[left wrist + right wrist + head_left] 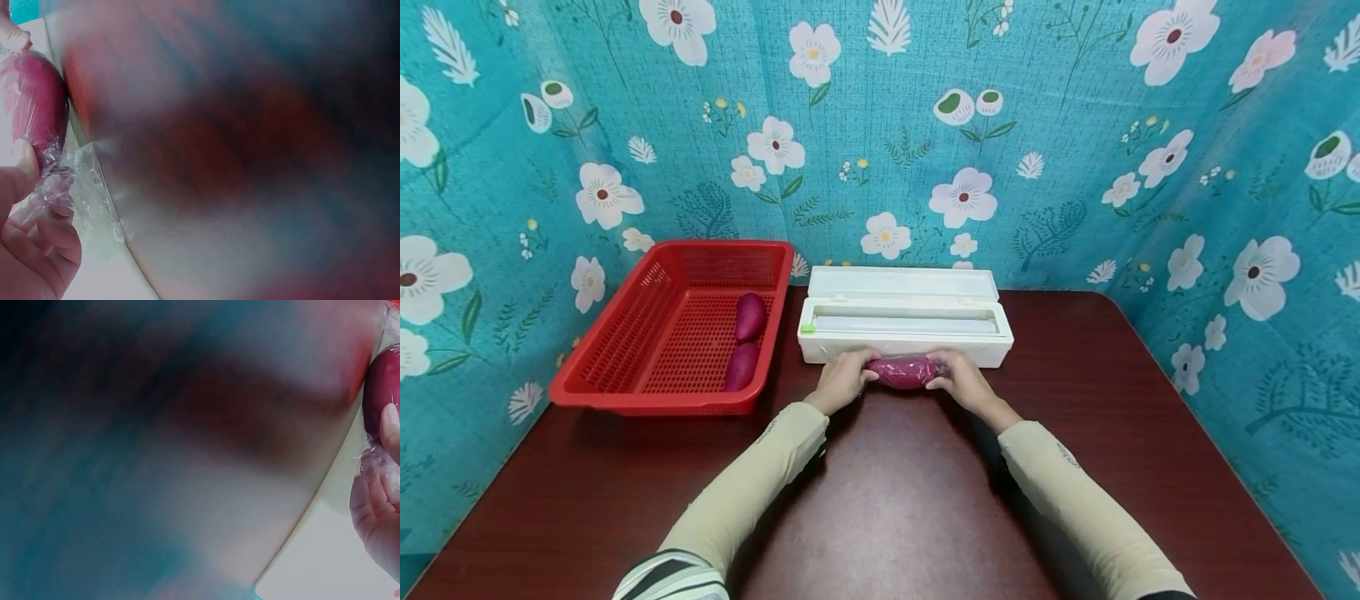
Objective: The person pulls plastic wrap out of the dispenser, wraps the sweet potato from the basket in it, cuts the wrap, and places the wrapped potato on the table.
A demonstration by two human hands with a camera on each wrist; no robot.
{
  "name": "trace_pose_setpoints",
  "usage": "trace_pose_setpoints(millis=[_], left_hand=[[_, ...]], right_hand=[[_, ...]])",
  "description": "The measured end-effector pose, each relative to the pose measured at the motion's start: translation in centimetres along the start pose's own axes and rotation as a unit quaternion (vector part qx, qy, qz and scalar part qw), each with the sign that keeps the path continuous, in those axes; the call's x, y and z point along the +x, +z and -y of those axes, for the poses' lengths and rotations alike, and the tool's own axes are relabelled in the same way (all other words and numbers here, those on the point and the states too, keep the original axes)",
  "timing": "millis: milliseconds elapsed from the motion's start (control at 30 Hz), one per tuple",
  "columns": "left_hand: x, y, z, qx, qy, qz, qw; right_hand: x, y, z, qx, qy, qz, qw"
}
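A purple sweet potato (904,372) wrapped in clear cling film lies crosswise between both hands, just in front of the white cling film box. My left hand (844,377) holds its left end; in the left wrist view, thumb and fingers pinch the bunched film (56,187) beyond the tip. At the other end my right hand (964,382) grips in like manner, its thumb on the sweet potato (382,387) and its fingers at the gathered film. The cling film box (906,343) stands with its lid raised, a film roll (906,324) showing inside.
To the left sits a red plastic basket (595,398) with two unwrapped purple sweet potatoes (750,317) along its right side. A small green piece (807,328) is on the box's left end. The dark brown table (895,517) ends at a flowered blue curtain (865,133).
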State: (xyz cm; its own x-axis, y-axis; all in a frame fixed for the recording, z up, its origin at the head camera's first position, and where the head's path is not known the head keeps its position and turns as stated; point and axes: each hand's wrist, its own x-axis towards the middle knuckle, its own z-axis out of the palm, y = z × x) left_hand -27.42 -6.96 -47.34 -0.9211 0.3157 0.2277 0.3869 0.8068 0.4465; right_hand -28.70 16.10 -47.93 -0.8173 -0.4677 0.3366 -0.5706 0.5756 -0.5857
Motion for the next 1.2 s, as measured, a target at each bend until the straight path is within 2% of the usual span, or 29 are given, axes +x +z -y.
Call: trace_pose_setpoints(millis=[133,267,433,500,667,800,867,900,1067,1100,1200], left_hand=[[0.1,-0.2,-0.1,-0.001,0.004,-0.007,1.0],[-0.1,-0.2,-0.3,-0.006,0.005,-0.016,0.9998],[-0.5,-0.1,-0.3,-0.032,-0.022,-0.015,0.9991],[-0.5,-0.3,-0.4,-0.065,-0.048,-0.012,0.9966],[-0.5,-1.4,-0.9,-0.162,-0.104,0.008,0.9813],[-0.5,-2.2,-1.0,-0.177,-0.095,0.018,0.9794],[-0.5,-2.3,-1.0,-0.206,-0.102,0.018,0.9731],[-0.6,-2.4,-1.0,-0.222,-0.107,0.014,0.9691],[-0.8,-2.3,-0.5,-0.298,-0.176,-0.029,0.9378],[-0.9,-2.4,-0.4,-0.294,-0.187,-0.043,0.9363],[-1.2,-2.6,0.1,-0.255,-0.212,-0.092,0.9387]], right_hand=[[0.2,-0.3,0.0,0.0,0.026,0.015,0.9996],[0.3,-0.7,0.3,-0.039,0.035,0.028,0.9983],[0.3,-1.2,0.7,-0.092,0.007,0.043,0.9948],[0.3,-1.4,0.8,-0.097,0.005,0.048,0.9941],[0.6,-2.1,1.0,-0.096,0.008,0.056,0.9938],[0.7,-2.4,1.2,-0.101,0.005,0.057,0.9932],[0.7,-2.6,1.3,-0.106,0.003,0.057,0.9927],[0.7,-2.7,1.3,-0.108,0.003,0.056,0.9925],[0.7,-2.9,1.3,-0.117,-0.002,0.061,0.9913],[0.7,-2.9,1.3,-0.12,-0.002,0.064,0.9908],[0.7,-2.9,1.2,-0.126,0.003,0.074,0.9893]])
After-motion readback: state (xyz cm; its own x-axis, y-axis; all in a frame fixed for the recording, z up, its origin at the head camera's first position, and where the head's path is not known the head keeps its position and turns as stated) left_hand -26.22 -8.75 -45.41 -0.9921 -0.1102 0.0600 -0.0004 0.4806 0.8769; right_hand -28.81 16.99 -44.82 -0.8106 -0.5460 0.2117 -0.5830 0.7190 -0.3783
